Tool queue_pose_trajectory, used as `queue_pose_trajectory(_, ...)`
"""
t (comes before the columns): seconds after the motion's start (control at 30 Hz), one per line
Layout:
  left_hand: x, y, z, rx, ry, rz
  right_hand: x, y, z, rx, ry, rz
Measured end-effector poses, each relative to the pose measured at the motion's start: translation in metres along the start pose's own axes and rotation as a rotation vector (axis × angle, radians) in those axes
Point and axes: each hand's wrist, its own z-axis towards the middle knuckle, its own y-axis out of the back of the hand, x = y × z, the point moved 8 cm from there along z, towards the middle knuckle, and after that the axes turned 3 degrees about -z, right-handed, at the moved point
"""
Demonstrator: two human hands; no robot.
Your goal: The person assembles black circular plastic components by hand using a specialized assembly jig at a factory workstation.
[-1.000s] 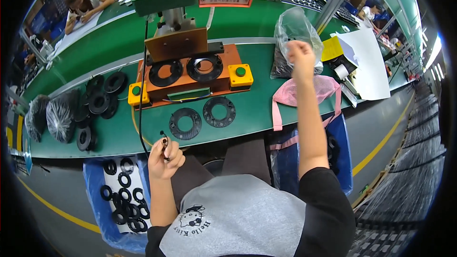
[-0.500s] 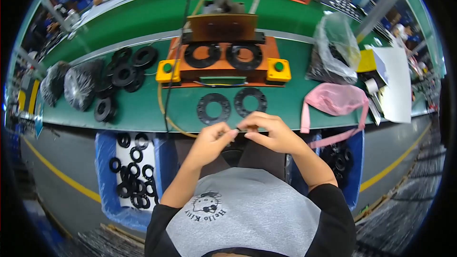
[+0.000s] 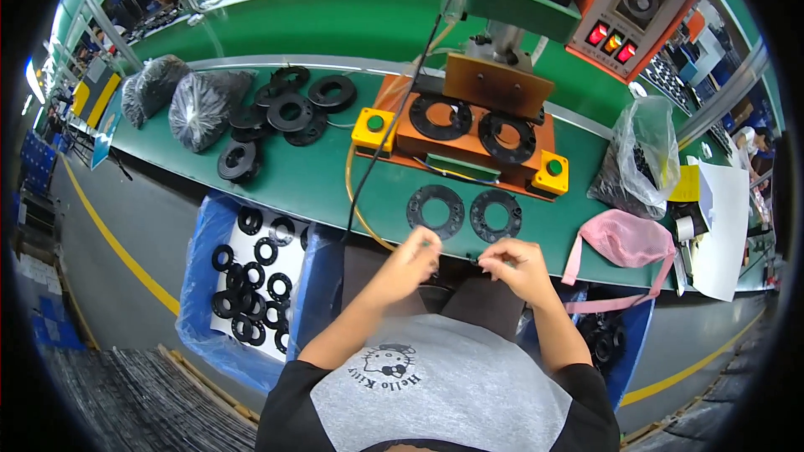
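Observation:
My left hand (image 3: 408, 266) hovers at the table's front edge, slightly blurred, its fingers curled together; whether anything sits in them is hidden. To its right, my right hand (image 3: 517, 271) pinches a small black piece (image 3: 472, 259) between thumb and fingertips. Just beyond my hands, a flat black ring (image 3: 416, 221) and a second flat black ring (image 3: 514, 219) lie side by side on the green table. Farther back, an orange press fixture (image 3: 410, 136) carries two more black rings, one at left (image 3: 421, 121) and one at right (image 3: 523, 149).
Yellow button boxes (image 3: 366, 137) flank the fixture. Stacked black rings (image 3: 289, 112) and bagged parts (image 3: 201, 113) are at left. An open plastic bag (image 3: 620, 176) and a pink mesh item (image 3: 628, 238) lie at right. Blue lined bins (image 3: 197, 318) stand below. A black cable (image 3: 395, 121) hangs across.
My hands were together at the fingertips and are now apart, the small black piece staying in the right. The whole view has shifted and tilted. The rings keep their places on table and fixture.

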Motion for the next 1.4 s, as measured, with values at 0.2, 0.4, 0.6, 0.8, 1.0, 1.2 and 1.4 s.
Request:
queue_pose_trajectory(0.2, -0.014, 0.027, -0.011, -0.172, -0.100, -0.046, -0.022, 0.026, -0.001, -0.236, -0.034, 0.102)
queue_pose_trajectory(0.4, 0.001, 0.035, -0.010, -0.078, -0.093, -0.065, -0.040, 0.018, 0.009, -0.389, -0.097, -0.007)
queue_pose_trajectory(0.6, -0.004, 0.033, -0.016, -0.122, -0.100, -0.006, -0.034, 0.009, 0.031, -0.405, 0.071, -0.427)
queue_pose_trajectory(0.8, 0.001, 0.037, -0.021, -0.106, -0.016, 0.099, -0.030, 0.003, 0.037, -0.422, 0.114, -0.722)
queue_pose_trajectory(1.0, -0.001, 0.035, -0.015, -0.132, -0.099, 0.062, -0.037, 0.005, 0.039, -0.431, 0.057, -0.661)
queue_pose_trajectory(1.2, -0.006, 0.032, -0.016, -0.168, -0.182, 0.057, -0.037, 0.003, 0.042, -0.400, 0.017, -0.725)
queue_pose_trajectory(1.4, 0.000, 0.022, -0.015, -0.102, -0.054, 0.059, -0.042, 0.004, 0.045, -0.490, 0.033, -0.838)
